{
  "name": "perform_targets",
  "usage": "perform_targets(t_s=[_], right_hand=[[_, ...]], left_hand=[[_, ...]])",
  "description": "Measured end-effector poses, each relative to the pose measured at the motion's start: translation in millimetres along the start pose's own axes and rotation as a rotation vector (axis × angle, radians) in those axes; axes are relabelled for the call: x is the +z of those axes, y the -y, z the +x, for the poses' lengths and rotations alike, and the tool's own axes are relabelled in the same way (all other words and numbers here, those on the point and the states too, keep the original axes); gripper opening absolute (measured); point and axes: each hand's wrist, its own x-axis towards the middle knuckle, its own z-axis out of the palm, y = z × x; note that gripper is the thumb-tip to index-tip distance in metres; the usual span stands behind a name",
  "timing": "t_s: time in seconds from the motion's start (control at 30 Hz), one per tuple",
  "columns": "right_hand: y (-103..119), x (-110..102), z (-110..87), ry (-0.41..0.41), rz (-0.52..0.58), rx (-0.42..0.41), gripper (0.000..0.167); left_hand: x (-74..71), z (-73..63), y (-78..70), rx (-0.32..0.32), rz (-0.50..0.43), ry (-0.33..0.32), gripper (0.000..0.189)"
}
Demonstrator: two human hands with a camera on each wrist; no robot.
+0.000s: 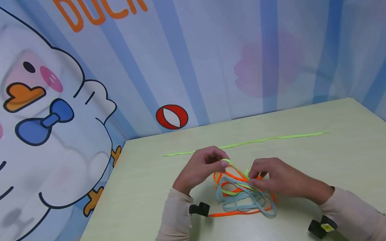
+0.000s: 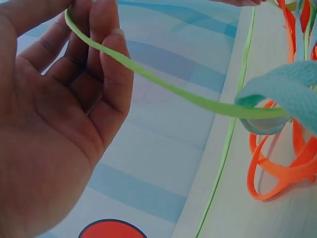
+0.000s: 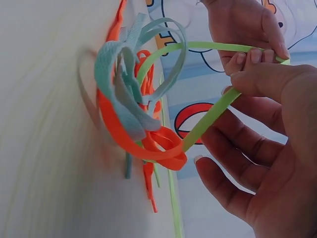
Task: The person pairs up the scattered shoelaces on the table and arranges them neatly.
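Behind both hands, a blue-striped backdrop is met by the far edge of a pale table. A green lace is pinched by the left hand and, farther along, between thumb and forefinger of the right hand, whose other fingers are loosely bent. Between and below the hands, it is tangled with blue lacing and orange lacing. It is judged light, soft and limp, hardly fragile, its flat weave probably easily gripped. It is best taken by a free stretch beside the fingertips, since knots might be tightened by hard pulling. Beyond the hands, a second green lace is laid nearly straight.
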Motion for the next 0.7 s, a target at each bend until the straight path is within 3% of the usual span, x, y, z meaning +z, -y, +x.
perform_targets(t_s=[0.33, 0.7], right_hand=[[15, -12, -4.3, -0.112, -0.059, 0.038, 0.006], [18, -13, -5.5, -0.161, 0.02, 0.077, 0.008]], left_hand=[[-6.7, -4.4, -1.4, 0.01, -0.008, -0.069, 0.016], [-12.1, -6.3, 1.7, -0.008, 0.005, -0.088, 0.017]])
